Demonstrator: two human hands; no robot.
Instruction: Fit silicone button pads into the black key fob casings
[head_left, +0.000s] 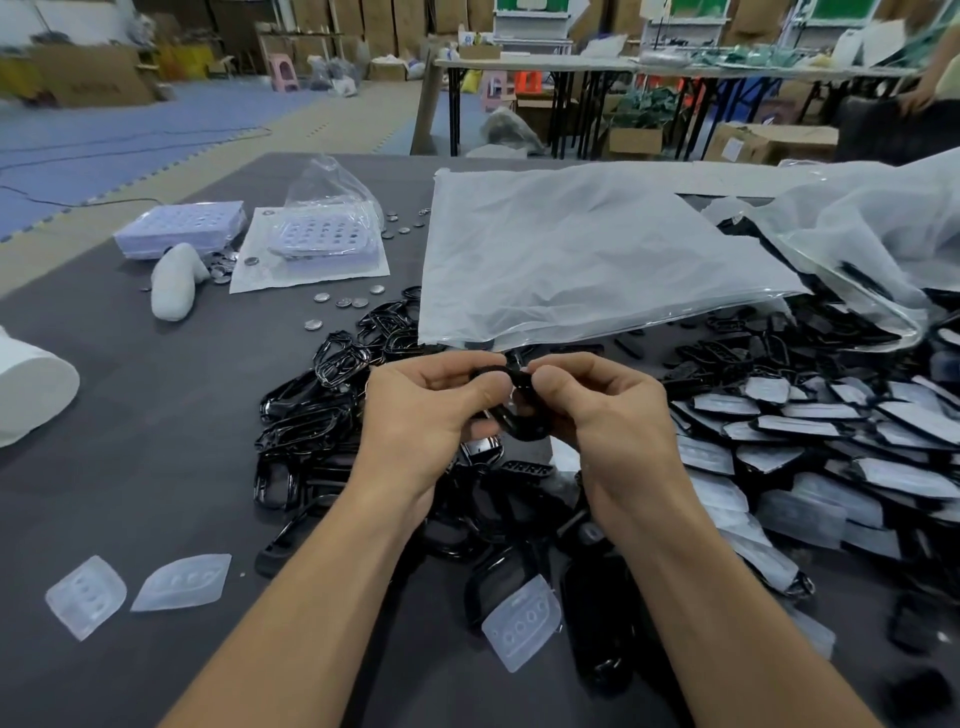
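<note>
**Casing between both hands; loose pad at 6 o'clock**

The left hand (426, 410) and right hand (608, 410) both pinch one black casing (522, 428) above the table (156, 415), thumbs on top and fingers curled beneath; its long axis runs roughly from 11 to 5 o'clock, the left hand nearer its upper end, the right along its side; whether a pad already sits inside I cannot tell, since the thumbs cover the opening. The nearest loose pad (522, 621) lies at 6 o'clock from the grip, between the forearms and about equally near each hand; two more pads (85, 595) lie at 8 o'clock, well apart, on the left hand's side. In my judgement, if the casing is empty, one hand must let go and draw straight back for that pad. Fitted casings (831, 441) are heaped at 3 o'clock; bare casings (311, 415) at 9.
</note>
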